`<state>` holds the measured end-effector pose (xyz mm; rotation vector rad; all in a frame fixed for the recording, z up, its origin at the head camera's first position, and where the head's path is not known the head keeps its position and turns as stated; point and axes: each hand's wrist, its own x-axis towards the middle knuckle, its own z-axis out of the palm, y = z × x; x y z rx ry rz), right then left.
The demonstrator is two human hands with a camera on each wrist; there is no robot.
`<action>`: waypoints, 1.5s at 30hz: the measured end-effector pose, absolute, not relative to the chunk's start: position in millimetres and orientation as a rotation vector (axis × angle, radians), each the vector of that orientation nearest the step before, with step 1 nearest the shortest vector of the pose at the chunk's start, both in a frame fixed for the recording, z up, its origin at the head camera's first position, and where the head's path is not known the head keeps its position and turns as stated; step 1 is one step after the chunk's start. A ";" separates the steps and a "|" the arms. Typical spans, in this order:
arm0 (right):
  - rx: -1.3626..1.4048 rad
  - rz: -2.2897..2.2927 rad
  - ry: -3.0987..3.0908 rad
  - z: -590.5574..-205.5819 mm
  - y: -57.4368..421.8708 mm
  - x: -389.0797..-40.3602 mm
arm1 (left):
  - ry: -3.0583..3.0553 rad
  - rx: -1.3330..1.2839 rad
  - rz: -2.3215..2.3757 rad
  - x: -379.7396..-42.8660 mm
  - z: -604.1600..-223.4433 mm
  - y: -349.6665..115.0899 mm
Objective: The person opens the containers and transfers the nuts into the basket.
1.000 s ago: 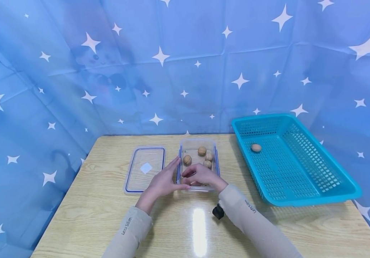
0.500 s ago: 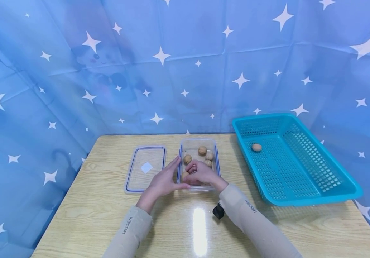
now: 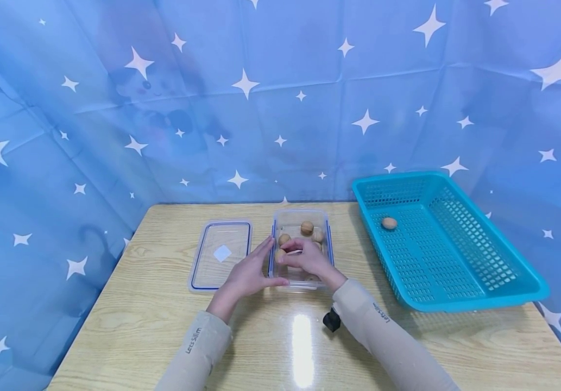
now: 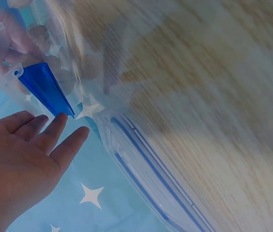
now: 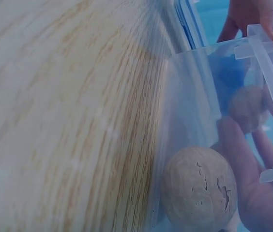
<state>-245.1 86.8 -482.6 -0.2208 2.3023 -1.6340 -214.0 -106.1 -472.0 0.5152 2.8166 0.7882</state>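
A person's right hand reaches into a clear box set toward the far edge of a wooden worktop, thumb and fingers drawn together in a pinch on a walnut just inside the box's left wall; whether the nut is off the floor of the box cannot be told. The left hand spreads along that same wall, fingers nearly straight and holding nothing, thumb at the near left corner, close to a blue latch. Other walnuts lie about the box, one by the near wall showing cracks in its shell. The nut looks light, hard and stiff, apt to roll, its ridges likely giving good grip around the widest part; a cracked shell may chip if squeezed hard. The box appears light and prone to slide, best steadied by its side walls. Left of it lies the lid; a blue basket at the worktop's right edge holds a brown oval object
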 end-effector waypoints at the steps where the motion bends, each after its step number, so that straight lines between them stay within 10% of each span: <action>1: -0.229 -1.644 2.305 -482.1 87.3 -244.9 | 2.817 0.514 0.785 -213.8 -472.0 -105.9; 23: -0.385 -1.841 2.293 -436.0 109.4 -257.7 | 2.832 0.480 0.770 -216.0 -468.4 -104.3; 45: -0.056 -1.708 2.733 -360.2 242.7 -266.7 | 2.777 0.540 0.769 -217.8 -472.6 -103.4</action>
